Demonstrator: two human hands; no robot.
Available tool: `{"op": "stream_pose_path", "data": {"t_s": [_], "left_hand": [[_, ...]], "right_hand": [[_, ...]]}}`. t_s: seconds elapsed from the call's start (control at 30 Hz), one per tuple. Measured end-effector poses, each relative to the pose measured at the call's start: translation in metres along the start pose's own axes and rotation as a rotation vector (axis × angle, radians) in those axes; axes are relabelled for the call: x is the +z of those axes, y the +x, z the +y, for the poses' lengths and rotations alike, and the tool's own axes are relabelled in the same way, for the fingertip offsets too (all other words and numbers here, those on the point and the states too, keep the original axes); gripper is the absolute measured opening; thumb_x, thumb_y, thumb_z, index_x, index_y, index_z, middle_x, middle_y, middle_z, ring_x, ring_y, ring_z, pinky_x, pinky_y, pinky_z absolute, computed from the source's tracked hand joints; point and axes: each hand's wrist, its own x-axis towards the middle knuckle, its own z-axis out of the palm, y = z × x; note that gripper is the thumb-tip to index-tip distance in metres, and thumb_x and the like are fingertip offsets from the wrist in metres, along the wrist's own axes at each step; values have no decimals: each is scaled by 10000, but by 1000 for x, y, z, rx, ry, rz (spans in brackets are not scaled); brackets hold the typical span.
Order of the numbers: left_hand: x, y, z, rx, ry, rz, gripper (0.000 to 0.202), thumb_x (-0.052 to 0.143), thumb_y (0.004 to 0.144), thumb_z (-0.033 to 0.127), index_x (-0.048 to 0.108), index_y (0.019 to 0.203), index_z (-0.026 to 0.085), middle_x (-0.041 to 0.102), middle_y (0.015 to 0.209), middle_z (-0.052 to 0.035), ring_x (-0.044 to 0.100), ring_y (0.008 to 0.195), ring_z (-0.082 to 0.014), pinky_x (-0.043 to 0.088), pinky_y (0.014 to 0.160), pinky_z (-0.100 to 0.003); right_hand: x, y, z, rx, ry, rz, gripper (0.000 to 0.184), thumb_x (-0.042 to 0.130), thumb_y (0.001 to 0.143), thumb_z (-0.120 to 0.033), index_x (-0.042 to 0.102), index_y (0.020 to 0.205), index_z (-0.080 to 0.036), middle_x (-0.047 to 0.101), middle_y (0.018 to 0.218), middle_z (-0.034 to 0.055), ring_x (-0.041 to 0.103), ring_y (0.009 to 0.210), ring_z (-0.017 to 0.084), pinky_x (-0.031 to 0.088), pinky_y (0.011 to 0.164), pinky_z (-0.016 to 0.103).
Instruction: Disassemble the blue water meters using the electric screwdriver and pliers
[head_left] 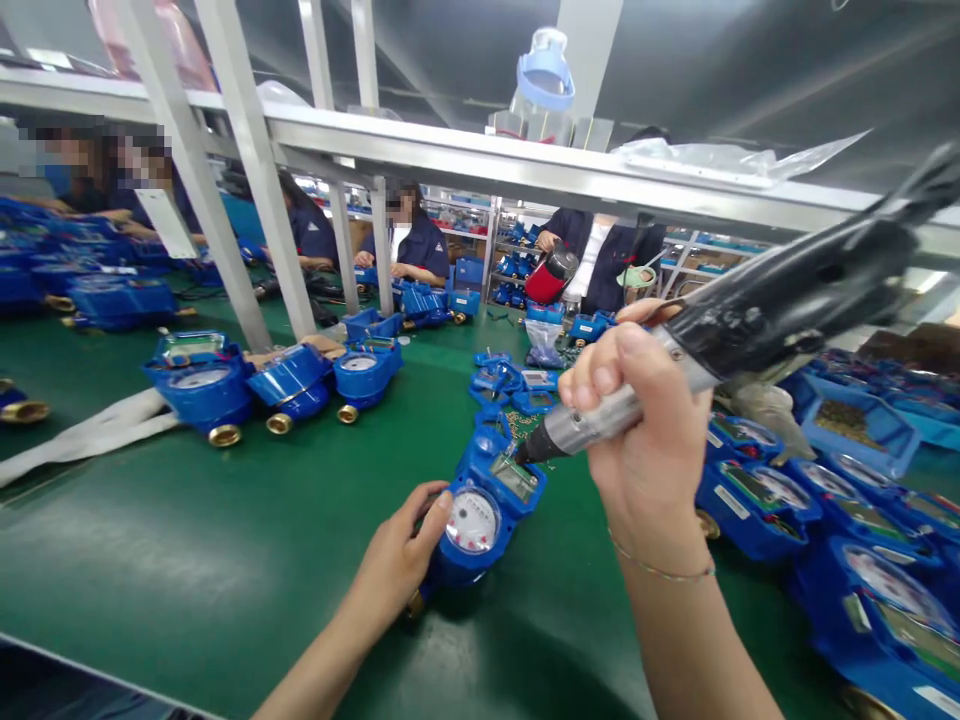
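Water meter point(484, 505), held by left hand point(396, 562), sits under screwdriver point(780, 300) beside meters point(757, 495).

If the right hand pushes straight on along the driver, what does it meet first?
Likely the blue water meter, at its display housing: the electric screwdriver in the right hand points there, tip nearly touching.

Green bench point(225, 560) with a blue water meter point(480, 510) lying near its front middle. To the left stand three further meters point(202, 385) with brass ends, beside a white strip point(90, 430); to the right, a close row of meters point(757, 495) and a blue tray point(889, 455) of small parts.
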Motion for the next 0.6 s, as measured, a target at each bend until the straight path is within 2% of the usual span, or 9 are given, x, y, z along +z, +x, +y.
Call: {"op": "stream_pose_path", "data": {"t_s": [0.17,0.3,0.6], "left_hand": [[8,-2,-6,-16,-102,-19,545,421,901,645,552,1212,216,687,1247,-78,635,1153,-266,497,955,-337],[11,-2,-11,-33,-156,-7,576,406,898,662,532,1223,202,667,1269,-94,629,1139,-259,487,960,-335],[7,1,-14,-72,-162,4,601,461,868,654,583,1223,185,700,1170,-85,620,1147,-281,460,982,-340]], "right_hand": [[19,10,43,94,24,-176,123,702,834,-230,594,893,-225,532,526,-92,495,450,87,431,501,233],[25,10,64,134,29,-223,131,707,846,-214,603,926,-217,559,533,-87,502,454,84,435,501,229],[29,15,57,92,-44,-228,73,661,876,-185,615,926,-212,565,537,-86,509,449,85,435,495,226]]}}
